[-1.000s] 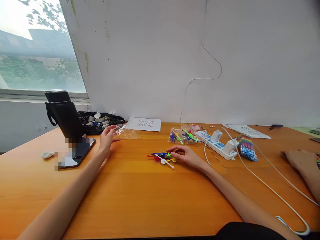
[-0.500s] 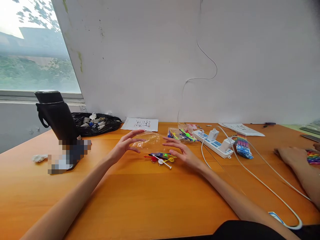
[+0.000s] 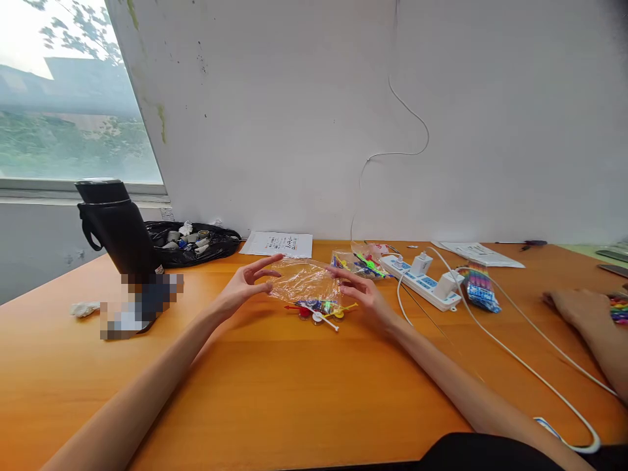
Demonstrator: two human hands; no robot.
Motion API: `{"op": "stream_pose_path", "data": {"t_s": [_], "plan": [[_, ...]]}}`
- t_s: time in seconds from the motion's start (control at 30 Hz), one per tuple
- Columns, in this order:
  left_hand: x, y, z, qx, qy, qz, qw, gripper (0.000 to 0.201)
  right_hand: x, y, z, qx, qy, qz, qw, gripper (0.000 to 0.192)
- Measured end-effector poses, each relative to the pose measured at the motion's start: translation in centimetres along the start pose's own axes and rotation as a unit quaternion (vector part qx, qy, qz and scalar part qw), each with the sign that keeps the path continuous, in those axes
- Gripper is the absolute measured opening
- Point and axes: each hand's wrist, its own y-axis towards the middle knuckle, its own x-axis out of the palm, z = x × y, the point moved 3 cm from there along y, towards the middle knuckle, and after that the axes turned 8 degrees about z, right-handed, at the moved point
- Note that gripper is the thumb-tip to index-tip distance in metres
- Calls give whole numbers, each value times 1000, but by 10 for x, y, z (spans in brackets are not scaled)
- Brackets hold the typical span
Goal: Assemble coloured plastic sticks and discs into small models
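Left hand [image 3: 245, 286] & right hand [image 3: 366, 294] each pinch one end of a clear plastic bag [image 3: 304, 282], fingers closed on its edges, bag stretched between them just above a small heap of coloured plastic pieces [image 3: 321, 309] on the counter [image 3: 294, 392]. Risk, imo: the film is thin and slick, so a loose pinch could let an end slip and drop onto the heap, scattering pieces toward the power strip [image 3: 424, 280] w/ its cable. Writing: paper sheet [image 3: 279, 243] by the wall has print, too small to read; no brands legible.
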Motion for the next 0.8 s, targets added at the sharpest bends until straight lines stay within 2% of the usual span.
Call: {"op": "stream_pose_path", "data": {"t_s": [0.1,0.17,0.27,0.33,0.43,0.53,0.63,0.73,0.8], "plan": [[-12,5,-3,2,11,49,999,60,-1,2,5,4,5,3,1000,51],[-33,9,-8,11,34,138,990,54,-3,3,10,5,-6,6,1000,49],[-81,9,-22,10,110,321,941,44,-5,3,15,-9,-48,-9,999,41],[-111,7,-35,-30,190,375,907,43,-4,2,17,-19,-87,-32,995,38],[-139,4,-54,-100,299,382,868,47,-2,-2,20,-21,-140,-72,987,38],[-147,3,-66,-109,357,351,859,50,-2,-5,21,-24,-182,-88,979,39],[-146,5,-70,-73,391,342,851,54,-4,-4,23,-32,-211,-80,974,36],[-139,7,-61,1,444,377,813,53,-3,-3,22,-37,-213,-79,973,30],[-125,9,-47,60,472,394,787,47,0,-3,22,-36,-207,-78,975,27]]}}
